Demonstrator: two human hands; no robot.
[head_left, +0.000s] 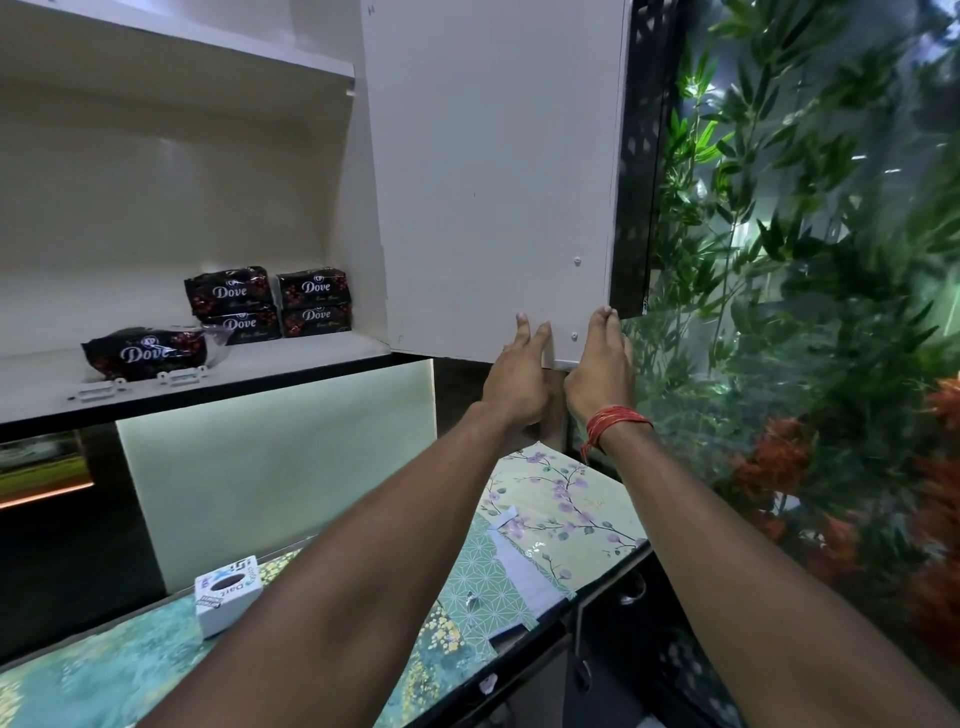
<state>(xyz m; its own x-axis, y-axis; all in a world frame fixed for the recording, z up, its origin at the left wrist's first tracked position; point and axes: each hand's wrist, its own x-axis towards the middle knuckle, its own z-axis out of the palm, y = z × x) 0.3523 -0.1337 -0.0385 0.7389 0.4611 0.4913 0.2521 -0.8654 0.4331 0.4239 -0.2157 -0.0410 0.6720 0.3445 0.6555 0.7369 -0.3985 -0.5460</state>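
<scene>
A white cabinet door (493, 182) stands swung open in front of me, its inner face toward me. Both my hands are at its lower edge. My left hand (517, 376) presses straight fingers flat against the door's bottom. My right hand (602, 364), with a red thread band at the wrist, reaches up with straight fingers touching the door's lower right corner. On the open shelf (218, 384) to the left lie several black Dove packets (270, 304), most stacked at the back and one (148, 351) lying alone in front.
Two small white brackets (140, 384) lie on the shelf's front edge. Below is a counter with a floral cover (550, 499) and a small white box (226, 595) on it. Green and orange artificial plants (805, 312) fill the right side.
</scene>
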